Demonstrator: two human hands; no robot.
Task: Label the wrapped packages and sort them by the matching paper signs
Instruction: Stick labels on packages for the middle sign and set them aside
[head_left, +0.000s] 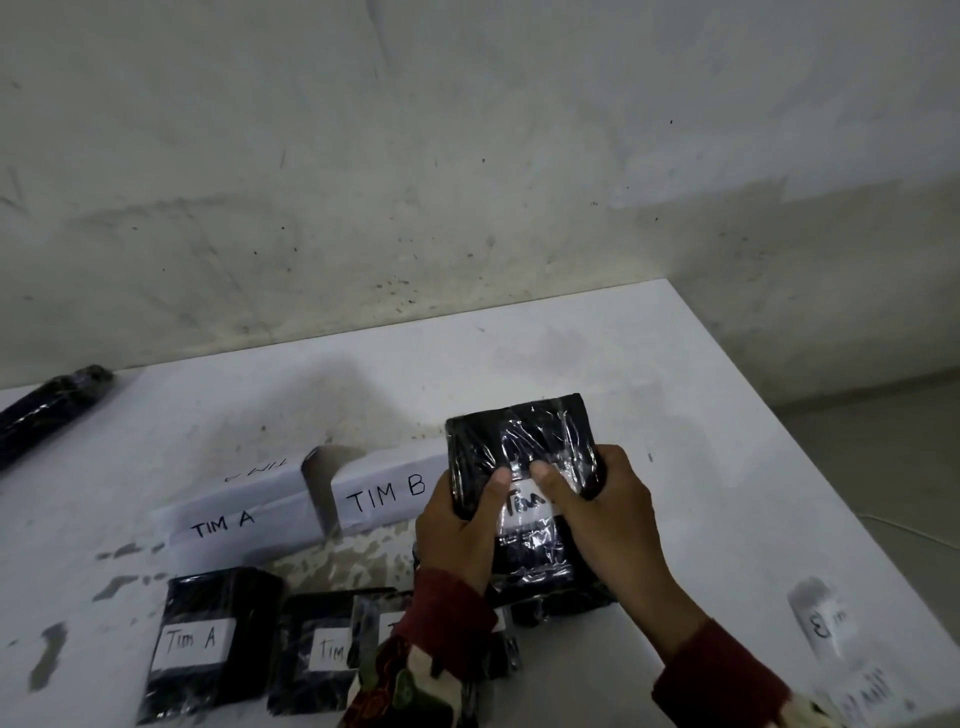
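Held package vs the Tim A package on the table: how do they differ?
The held package is off the table, gripped by the left hand and right hand; the Tim A package lies flat, untouched. The held one's label is partly hidden by thumbs, showing only "Tim"; the other's reads fully. Both are black, plastic-wrapped, white-labelled.

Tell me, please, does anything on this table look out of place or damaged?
The table surface is patchy and worn near the TIM A sign. A dark wrapped roll lies alone at the far left, away from the labelled packages.
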